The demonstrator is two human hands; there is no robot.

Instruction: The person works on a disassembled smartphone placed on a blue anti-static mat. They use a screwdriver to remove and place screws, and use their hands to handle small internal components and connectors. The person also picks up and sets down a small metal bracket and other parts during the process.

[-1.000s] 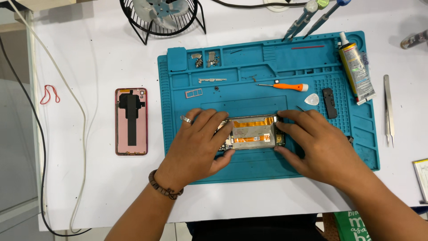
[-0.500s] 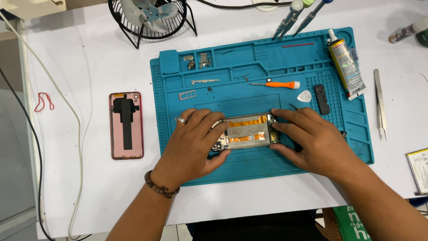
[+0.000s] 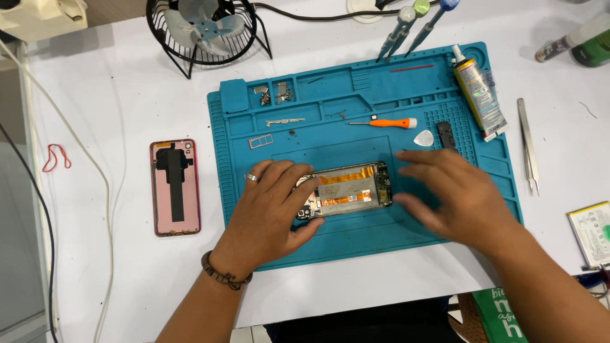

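Your left hand (image 3: 270, 206) pins the opened phone (image 3: 346, 190), its back removed and orange flex ribbons exposed, to the middle of the blue repair mat (image 3: 254, 254) on the white bench (image 3: 114, 114), fingers curled over its left end. Your right hand (image 3: 454, 197) hovers blurred just beside the phone's right end, fingers spread wide and holding nothing. The work looks to be at the stage of steadying the bare frame between tools; the next move likely calls for a firm left-hand hold and a tool picked from the mat. Counted on view: one pink back cover (image 3: 175, 187) left of the mat, one orange-handled screwdriver (image 3: 384, 122), one white pick (image 3: 424, 137), one glue tube (image 3: 480, 95), one pair of tweezers (image 3: 527, 146), one small fan (image 3: 203, 28).
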